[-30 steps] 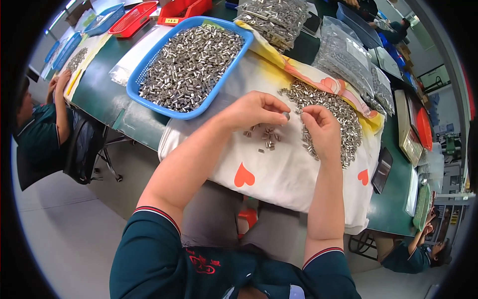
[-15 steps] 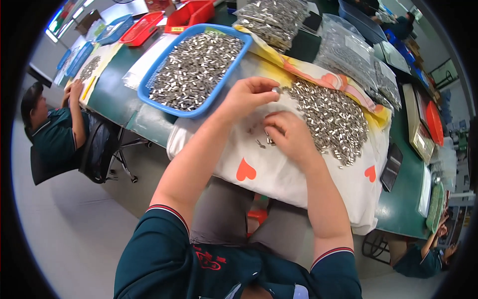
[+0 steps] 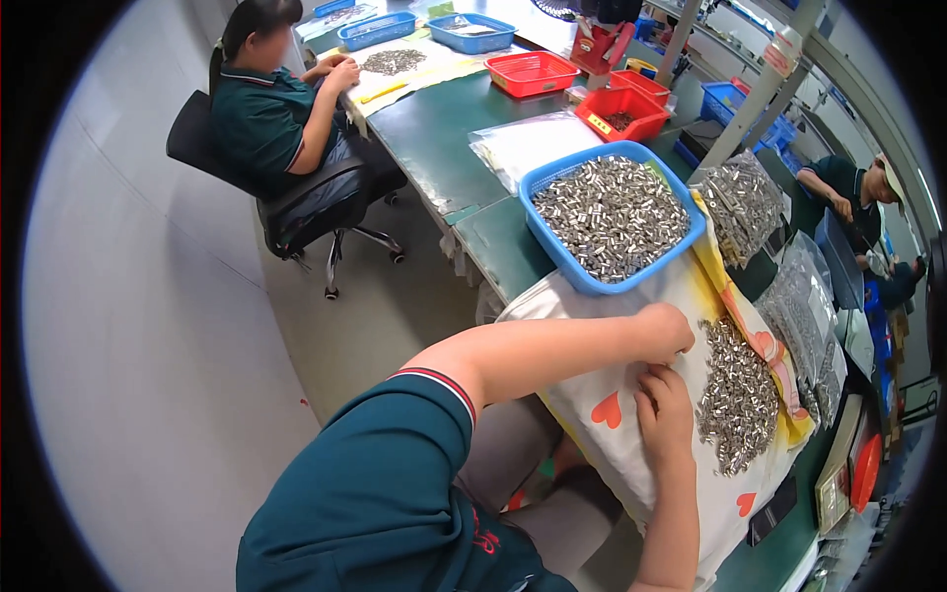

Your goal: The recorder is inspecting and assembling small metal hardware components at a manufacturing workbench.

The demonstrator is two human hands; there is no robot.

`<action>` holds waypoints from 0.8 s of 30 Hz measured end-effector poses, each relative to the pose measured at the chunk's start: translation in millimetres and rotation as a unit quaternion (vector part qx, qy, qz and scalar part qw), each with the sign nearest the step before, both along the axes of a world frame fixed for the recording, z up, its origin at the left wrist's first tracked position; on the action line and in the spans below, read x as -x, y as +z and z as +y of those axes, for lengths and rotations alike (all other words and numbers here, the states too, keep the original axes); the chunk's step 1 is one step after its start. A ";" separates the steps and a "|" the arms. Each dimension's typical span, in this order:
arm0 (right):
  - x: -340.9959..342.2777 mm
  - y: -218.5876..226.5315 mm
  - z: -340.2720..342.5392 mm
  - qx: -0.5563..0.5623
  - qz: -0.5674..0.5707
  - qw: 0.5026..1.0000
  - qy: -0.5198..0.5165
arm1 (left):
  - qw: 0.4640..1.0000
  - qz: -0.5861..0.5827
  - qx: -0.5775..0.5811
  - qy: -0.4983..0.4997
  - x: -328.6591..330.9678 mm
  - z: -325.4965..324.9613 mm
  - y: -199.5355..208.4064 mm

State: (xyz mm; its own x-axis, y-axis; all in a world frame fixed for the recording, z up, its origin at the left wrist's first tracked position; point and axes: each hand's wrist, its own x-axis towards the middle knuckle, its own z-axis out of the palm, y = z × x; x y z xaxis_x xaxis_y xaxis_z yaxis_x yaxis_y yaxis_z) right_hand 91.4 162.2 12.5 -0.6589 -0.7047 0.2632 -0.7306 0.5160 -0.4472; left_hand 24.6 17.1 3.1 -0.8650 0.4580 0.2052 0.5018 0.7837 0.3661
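A heap of small shiny metal sleeves (image 3: 738, 405) lies on a white cloth (image 3: 577, 380) with hearts and a yellow border. At the heap's left edge, my left hand (image 3: 666, 333) is curled with its fingertips turned down and mostly hidden. My right hand (image 3: 665, 407) is just nearer to me, its fingers bent and drawn together close to the left fingertips. Anything pinched in either hand is too small or covered to see. Beyond my left hand, a blue plastic basket (image 3: 545, 235) is filled with more of the metal sleeves.
Red trays (image 3: 533, 75) stand farther along the green table (image 3: 424, 138). Bags of metal parts (image 3: 740, 212) lie behind the cloth, and a dark flat case (image 3: 773, 511) is at the right. A co-worker (image 3: 271, 118) sits at the far left; another (image 3: 848, 197) is at the far right.
My view has swung left, so the cloth and basket appear farther right. My left hand, which held a small metal piece up, is now turned down with its fingertips hidden.
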 end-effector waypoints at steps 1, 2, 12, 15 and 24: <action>-1.9 0.0 -0.8 0.005 -0.009 1.000 -0.008 | 1.000 -0.001 0.020 -0.017 1.0 1.6 -2.7; -5.0 0.4 -2.6 0.003 -0.007 1.000 -0.005 | 0.999 0.003 0.042 -0.022 1.4 2.5 -6.4; -2.5 -14.9 2.3 0.075 0.019 0.980 -0.182 | 0.902 0.038 -0.421 0.087 -100.1 -44.0 14.0; -5.6 -20.7 -6.2 0.033 0.032 0.974 -0.221 | 0.877 -0.039 -0.469 0.097 -151.2 -48.3 -4.4; 3.8 -21.3 -12.4 0.016 0.068 0.948 -0.309 | 0.788 -0.282 -0.537 0.107 -207.7 -39.9 -50.4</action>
State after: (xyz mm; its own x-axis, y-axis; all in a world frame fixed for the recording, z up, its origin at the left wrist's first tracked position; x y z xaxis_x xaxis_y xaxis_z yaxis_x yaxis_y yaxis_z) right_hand 87.6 149.8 -8.8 -0.9019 -0.1848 0.3904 -0.3449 0.8522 -0.3934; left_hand 232.3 -22.8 -47.3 -0.9911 0.1131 -0.0696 -0.0795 -0.0860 0.9931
